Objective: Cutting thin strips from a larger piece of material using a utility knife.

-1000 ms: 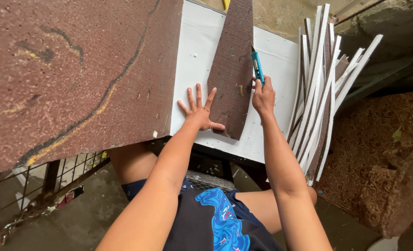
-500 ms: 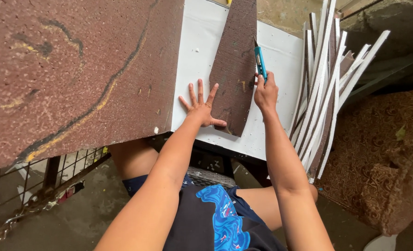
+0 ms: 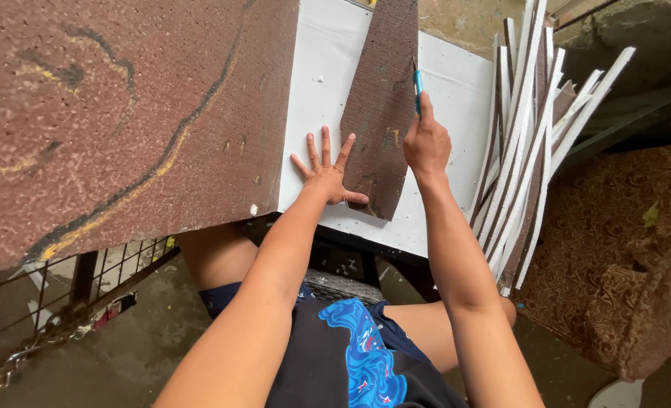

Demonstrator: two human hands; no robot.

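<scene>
**Knife at strip edge, palm flat on board**

Right hand (image 3: 426, 143): clenched round a blue-handled utility knife (image 3: 418, 85), knuckles toward camera, forearm rising straight from lower frame. Knife upright, tip pointing away, laid against right edge of brown tapered strip (image 3: 381, 106). Blade contact with surface not discernible.

Left hand (image 3: 326, 170): released, grasping nothing; fingers splayed and pressed flat, palm on white board (image 3: 456, 91), thumb stretched right onto lower left part of strip. Arm extended diagonally from lower left.

Strip: dark brown, speckled texture, wide at near end and narrowing away from body, lying flat on white board between the two hands. Near end cut at a slant, just short of board's front edge.

White board: smooth, dotted with small crumbs, near edge overhanging dark frame above knees.

Left: large brown textured panel (image 3: 124, 113) with yellow-black curving line, covering board's left portion, touching it along a straight edge.

Right: bundle of long offcut strips (image 3: 524, 151), white faces and brown backs, leaning fanned against board's right side, just beside right wrist. Further right, brown patterned fabric (image 3: 622, 249). Lower left, wire mesh rack (image 3: 63, 287) over concrete floor.
</scene>
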